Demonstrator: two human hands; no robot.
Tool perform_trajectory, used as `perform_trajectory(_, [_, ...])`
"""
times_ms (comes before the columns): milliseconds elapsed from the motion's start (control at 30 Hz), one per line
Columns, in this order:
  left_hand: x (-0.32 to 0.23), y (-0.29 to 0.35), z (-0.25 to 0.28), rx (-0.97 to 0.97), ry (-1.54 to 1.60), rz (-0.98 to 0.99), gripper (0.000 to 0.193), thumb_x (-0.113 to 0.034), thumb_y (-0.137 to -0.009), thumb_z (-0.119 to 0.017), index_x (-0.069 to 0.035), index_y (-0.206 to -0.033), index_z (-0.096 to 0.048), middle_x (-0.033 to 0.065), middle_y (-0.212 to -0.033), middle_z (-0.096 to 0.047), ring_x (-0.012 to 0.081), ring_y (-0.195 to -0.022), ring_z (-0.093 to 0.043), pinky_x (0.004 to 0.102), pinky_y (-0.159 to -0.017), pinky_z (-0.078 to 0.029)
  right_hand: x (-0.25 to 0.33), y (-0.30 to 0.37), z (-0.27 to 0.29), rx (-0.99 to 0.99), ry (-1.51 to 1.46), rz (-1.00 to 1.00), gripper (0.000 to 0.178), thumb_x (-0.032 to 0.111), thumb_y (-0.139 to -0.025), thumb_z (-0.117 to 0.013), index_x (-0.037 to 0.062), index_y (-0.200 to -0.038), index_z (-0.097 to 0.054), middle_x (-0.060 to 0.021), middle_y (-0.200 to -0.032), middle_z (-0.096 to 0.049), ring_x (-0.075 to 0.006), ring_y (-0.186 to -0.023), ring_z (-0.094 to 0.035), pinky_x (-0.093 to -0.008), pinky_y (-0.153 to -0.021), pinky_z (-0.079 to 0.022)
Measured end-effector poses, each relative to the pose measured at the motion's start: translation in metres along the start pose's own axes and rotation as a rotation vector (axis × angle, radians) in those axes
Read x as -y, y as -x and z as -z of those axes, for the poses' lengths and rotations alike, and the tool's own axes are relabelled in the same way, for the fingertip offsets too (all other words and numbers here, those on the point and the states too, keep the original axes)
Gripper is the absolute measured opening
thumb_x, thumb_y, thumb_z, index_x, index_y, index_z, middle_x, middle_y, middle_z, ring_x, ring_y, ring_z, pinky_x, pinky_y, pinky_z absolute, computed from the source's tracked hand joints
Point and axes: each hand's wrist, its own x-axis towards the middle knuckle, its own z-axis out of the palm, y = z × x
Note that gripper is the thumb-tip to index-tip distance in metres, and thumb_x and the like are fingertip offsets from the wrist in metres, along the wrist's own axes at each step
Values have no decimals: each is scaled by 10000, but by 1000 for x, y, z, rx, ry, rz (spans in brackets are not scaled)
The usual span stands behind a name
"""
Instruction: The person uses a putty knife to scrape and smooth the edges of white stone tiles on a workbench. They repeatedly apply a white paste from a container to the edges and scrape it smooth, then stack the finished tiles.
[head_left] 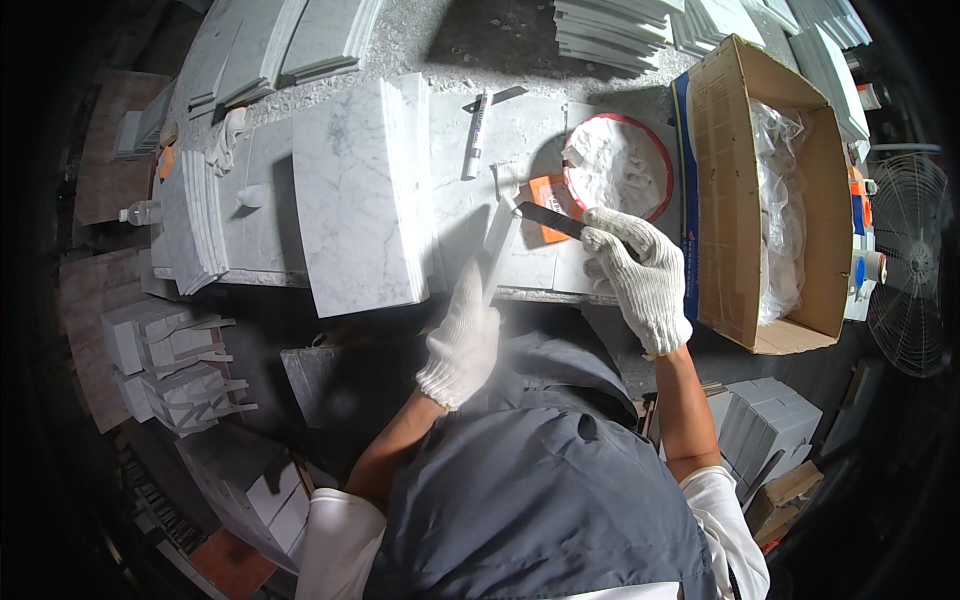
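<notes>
My left hand, in a white knit glove, grips a pale stone tile that shows its narrow edge, near the front of the bench. In my right hand, also gloved, is a putty knife with a flat dark blade. The blade's tip, carrying a speck of white, points left and lies at or close to the tile's upper end. Just beyond the blade, a red-rimmed bowl holds white paste. An orange packet lies partly under the blade and beside the bowl.
A stack of grey-veined marble tiles stands left of my hands. Behind the knife lies a white marker-like tube. On the right sits an open cardboard box with clear plastic wrap; a fan stands past it. More tiles line the back.
</notes>
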Motion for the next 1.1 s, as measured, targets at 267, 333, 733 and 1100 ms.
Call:
perform_trajectory(267, [0, 0, 1, 10, -42, -8, 730, -95, -943, -453, -27, -1614, -174, 267, -1595, -337, 411, -1348, -512, 412, -1093, -452, 0, 1, -2, -33, 6, 32, 293, 174, -972, -722, 28, -1226, -717, -49, -976, -759, -93, -760, -731, -214, -588, -558])
perform_trajectory(333, [0, 0, 1, 0, -9, -17, 735, -92, -943, -449, -26, -1617, -165, 262, -1603, -327, 403, -1362, -504, 407, -1094, -453, 0, 0, -2, -35, -30, 1, 310, 192, -970, -727, 25, -1232, -712, -51, -960, -758, -95, -746, -725, -218, -586, -551])
perform_trajectory(733, [-5, -2, 4, 60, 42, 14, 731, -100, -967, -474, 24, -1609, -147, 242, -1646, -257, 394, -1467, -371, 412, -1187, -344, -8, 1, -15, 49, -284, -206, 287, 244, -965, -729, 52, -1178, -722, -20, -911, -737, -71, -717, -659, -224, -597, -534])
perform_trajectory(1100, [2, 0, -1, 16, -80, -35, 741, -46, -938, -480, 15, -1605, -163, 271, -1610, -304, 414, -1408, -453, 413, -1131, -423, -11, 6, -16, 138, -262, -244, 329, 269, -949, -755, 21, -1163, -719, -7, -845, -703, -82, -687, -654, -226, -551, -533])
